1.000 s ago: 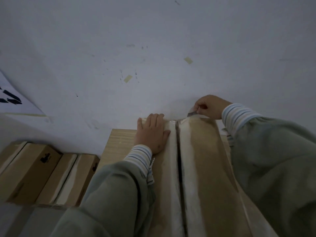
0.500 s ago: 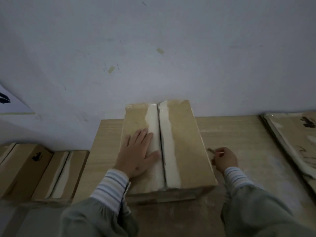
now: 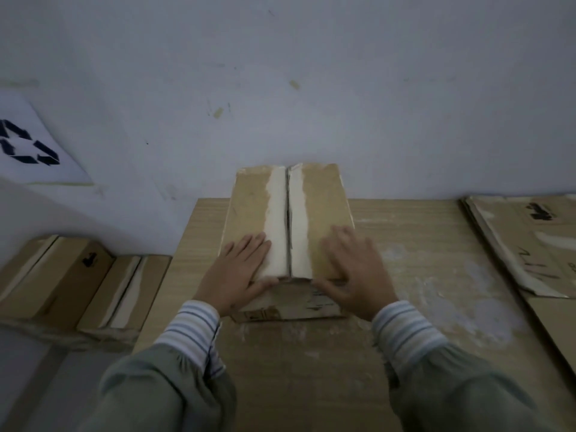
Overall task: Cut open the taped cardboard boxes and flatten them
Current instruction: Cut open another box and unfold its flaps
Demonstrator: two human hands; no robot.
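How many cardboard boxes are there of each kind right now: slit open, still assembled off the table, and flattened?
Slit box under both hands: 1
Assembled boxes left of the table: 2
Flattened cardboard pile on the right: 1 pile, sheets uncountable
Total: 4

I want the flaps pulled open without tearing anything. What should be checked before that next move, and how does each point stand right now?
1. Tape seam cut along the top of the box: ok, a dark slit runs its length.
2. Left hand on the left flap, thumb at the near edge: ok.
3. Right hand on the right flap: ok, though blurred.
4. Cutter out of both hands: ok; where it lies, cannot tell.
5. Bottom tape cut: cannot tell.
6. Box flat on the table: ok.
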